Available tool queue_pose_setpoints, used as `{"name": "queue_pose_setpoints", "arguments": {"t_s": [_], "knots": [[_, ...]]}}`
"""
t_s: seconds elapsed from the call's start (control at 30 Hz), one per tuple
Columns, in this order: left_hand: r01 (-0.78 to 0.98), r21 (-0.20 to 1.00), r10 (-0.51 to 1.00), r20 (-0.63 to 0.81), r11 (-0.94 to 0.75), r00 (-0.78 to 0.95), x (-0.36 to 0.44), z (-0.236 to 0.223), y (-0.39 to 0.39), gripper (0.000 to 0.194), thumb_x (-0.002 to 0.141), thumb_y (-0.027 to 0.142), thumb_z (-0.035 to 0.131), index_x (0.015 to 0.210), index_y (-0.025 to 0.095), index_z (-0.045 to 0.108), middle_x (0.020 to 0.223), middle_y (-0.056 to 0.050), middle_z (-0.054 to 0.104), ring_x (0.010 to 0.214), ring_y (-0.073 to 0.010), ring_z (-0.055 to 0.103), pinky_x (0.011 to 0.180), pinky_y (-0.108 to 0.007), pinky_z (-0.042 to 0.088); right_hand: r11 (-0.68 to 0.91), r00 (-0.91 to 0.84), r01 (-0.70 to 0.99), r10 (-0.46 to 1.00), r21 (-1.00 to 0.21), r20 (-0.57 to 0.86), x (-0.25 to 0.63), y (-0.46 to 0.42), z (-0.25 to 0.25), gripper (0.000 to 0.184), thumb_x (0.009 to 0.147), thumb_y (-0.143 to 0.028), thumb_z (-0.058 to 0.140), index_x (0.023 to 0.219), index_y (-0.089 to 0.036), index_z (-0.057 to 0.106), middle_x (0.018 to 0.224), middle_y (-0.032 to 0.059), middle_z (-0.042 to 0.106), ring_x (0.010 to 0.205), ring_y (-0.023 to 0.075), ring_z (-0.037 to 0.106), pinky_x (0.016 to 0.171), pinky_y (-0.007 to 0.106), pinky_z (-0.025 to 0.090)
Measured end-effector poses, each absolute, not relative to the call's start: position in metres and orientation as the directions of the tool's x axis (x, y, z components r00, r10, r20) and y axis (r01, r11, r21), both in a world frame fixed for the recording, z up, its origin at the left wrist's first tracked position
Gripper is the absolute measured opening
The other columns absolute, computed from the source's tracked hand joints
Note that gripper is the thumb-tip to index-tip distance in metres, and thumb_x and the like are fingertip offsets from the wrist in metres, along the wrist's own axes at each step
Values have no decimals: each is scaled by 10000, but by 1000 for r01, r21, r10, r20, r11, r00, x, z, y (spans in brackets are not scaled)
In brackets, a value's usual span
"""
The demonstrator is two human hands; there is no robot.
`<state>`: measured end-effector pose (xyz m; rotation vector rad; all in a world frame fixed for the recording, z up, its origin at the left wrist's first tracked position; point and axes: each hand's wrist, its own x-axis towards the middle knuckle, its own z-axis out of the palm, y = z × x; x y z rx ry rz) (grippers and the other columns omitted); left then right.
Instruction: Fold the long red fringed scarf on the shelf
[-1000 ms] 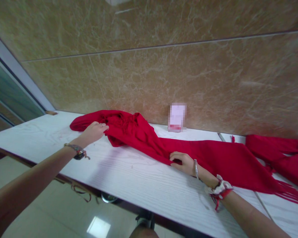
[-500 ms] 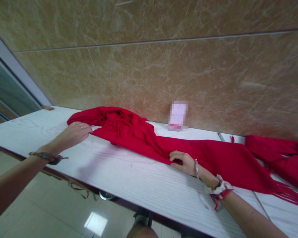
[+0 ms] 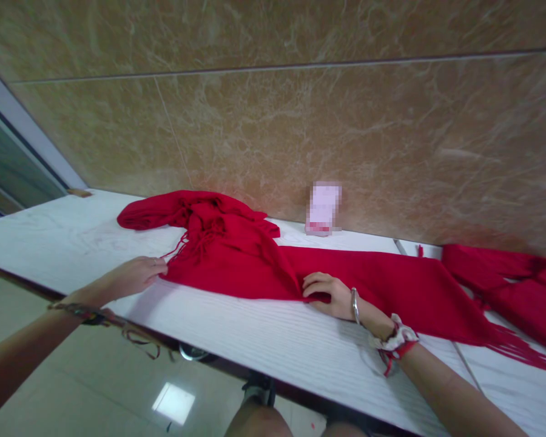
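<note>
The left hand (image 3: 139, 278) pinches a fringed corner of a red scarf (image 3: 368, 273), its fingertips partly hidden. The right hand (image 3: 330, 295) curls its fingers on the scarf's near edge; whether they grip or just press, I cannot tell. The soft cloth lies lengthwise along the tabletop (image 3: 236, 328), bunched and wrinkled on the left, flat on the right, ending in stringy tassels. More red cloth (image 3: 495, 273) is cut off at right. By the marbled wall (image 3: 273, 133), a pinkish rectangular object (image 3: 323, 206) is pixelated, its markings unreadable. White wood grain covers the tabletop.
</note>
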<state>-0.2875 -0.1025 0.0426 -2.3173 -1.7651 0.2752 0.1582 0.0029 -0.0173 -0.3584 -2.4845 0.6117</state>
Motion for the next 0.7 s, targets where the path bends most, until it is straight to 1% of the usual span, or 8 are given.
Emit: {"name": "queue_pose_setpoints", "arguments": {"t_s": [0.07,0.13,0.2,0.27,0.33,0.4,0.57,0.7], "knots": [[925,-231,948,-176,-303,266,-286,54,-95,307,685,-11,424,811,157,648,867,-21,684,833,-130,593,779,-212,417,879,-827,130,351,-459,439,159,2,-17,200,739,-192,551,900,-198,670,959,90,633,954,211,561,831,383,459],[939,-179,937,-250,-293,245,-283,69,-86,281,696,35,454,873,146,642,920,-32,675,866,-140,584,795,-226,417,891,-849,143,334,-430,409,159,2,-17,247,738,-192,557,958,-213,668,1013,91,624,996,222,543,852,405,444],[950,-154,945,-226,-273,235,-275,83,-74,245,749,114,468,933,137,628,965,-46,661,882,-148,579,810,-244,416,896,-868,149,321,-418,380,159,3,-17,265,740,-194,561,981,-220,667,1044,91,616,1020,226,531,868,412,433],[940,-174,954,-120,-293,275,-258,92,-59,256,823,168,409,971,129,614,1013,-65,638,930,-153,561,854,-265,396,894,-863,149,326,-422,385,159,3,-20,259,740,-206,568,977,-223,671,1045,90,617,1019,227,532,872,413,429],[909,-234,935,-2,-345,355,-234,92,-43,283,856,187,375,1027,117,589,1088,-90,598,999,-159,530,899,-273,366,889,-849,144,337,-434,408,159,4,-22,250,737,-230,579,969,-222,672,1036,91,619,1010,230,537,868,416,429],[873,-318,914,45,-370,403,-208,86,-27,279,838,216,444,1071,130,571,1141,-99,566,1046,-184,509,909,-293,364,882,-836,144,350,-448,422,159,4,-24,246,737,-249,584,966,-217,667,1031,93,621,1006,232,541,864,417,430],[790,-468,874,73,-396,481,-167,60,8,338,790,146,507,1125,160,544,1159,-106,548,1056,-223,506,859,-325,395,875,-852,148,350,-461,390,160,4,-20,245,734,-227,581,965,-186,652,1034,105,621,1007,225,547,867,403,435],[813,-402,881,32,-421,472,-169,53,19,240,822,162,467,1033,160,583,1084,-86,581,960,-188,562,815,-282,423,876,-848,151,353,-459,394,159,4,-18,233,717,-214,587,935,-169,656,1021,112,625,984,225,559,851,400,445]]}}
